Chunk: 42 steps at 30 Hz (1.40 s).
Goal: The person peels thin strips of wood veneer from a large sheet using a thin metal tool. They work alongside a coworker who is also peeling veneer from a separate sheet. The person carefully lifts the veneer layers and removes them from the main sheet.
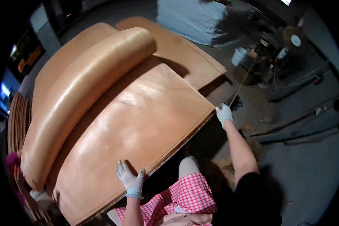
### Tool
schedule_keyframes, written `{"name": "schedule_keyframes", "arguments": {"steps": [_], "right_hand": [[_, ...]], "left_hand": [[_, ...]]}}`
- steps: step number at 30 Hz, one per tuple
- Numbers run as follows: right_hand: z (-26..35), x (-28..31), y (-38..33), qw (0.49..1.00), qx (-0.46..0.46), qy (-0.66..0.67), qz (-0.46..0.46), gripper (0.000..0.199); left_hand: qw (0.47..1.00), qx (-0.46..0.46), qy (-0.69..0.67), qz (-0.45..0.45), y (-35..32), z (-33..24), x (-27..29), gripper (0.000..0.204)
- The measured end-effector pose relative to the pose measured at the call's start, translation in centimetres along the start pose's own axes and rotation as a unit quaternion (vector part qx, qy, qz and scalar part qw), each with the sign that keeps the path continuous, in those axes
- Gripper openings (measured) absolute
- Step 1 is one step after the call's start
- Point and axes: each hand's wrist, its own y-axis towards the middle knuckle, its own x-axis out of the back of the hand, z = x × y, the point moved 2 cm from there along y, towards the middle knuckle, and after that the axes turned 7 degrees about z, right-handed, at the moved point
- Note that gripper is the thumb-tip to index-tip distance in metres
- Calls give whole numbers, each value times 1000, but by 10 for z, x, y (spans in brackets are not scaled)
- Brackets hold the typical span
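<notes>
A stack of thin, reddish-tan wood veneer sheets (pixel 113 128) lies in front of me. My left hand (pixel 130 180), in a white glove, rests on the top sheet by the near edge, fingers stretched and thumb apart. At the right corner of the stack, my right hand (pixel 224 114), gloved too, has its fingers closed on the sheet's corner; the fingertips are partly hidden. Beyond my hands, a large veneer sheet (pixel 83 86) is bent over into a long, shiny curve across the stack.
At the far left edge, another person's purple sleeve (pixel 13 158) and gloved hand (pixel 41 197) show by the curved sheet's end. More veneer (pixel 177 49) lies behind. A plastic-wrapped pile (pixel 188 20), a white bucket (pixel 239 56) and cluttered machinery (pixel 269 52) stand farther back.
</notes>
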Motion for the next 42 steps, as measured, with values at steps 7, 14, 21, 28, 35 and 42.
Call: {"name": "schedule_keyframes", "arguments": {"steps": [7,14,21,28,35,42], "right_hand": [[107,-47,-212,918,232,231,222,27],[197,-46,-388,722,231,445,476,22],[245,-50,-433,742,310,319,502,39],[234,-25,-337,818,467,-14,334,16],[195,1,-278,847,433,-60,304,10],[230,0,-321,829,403,-104,374,13]], "left_hand": [[961,-185,-189,-85,-42,-29,16,36],[880,-209,-412,-107,-109,-14,58,18],[738,-4,-670,-83,-142,53,52,2],[581,44,-723,-371,-145,202,91,13],[584,191,-599,-514,-195,333,139,7],[584,244,-552,-542,-216,382,143,8]]}}
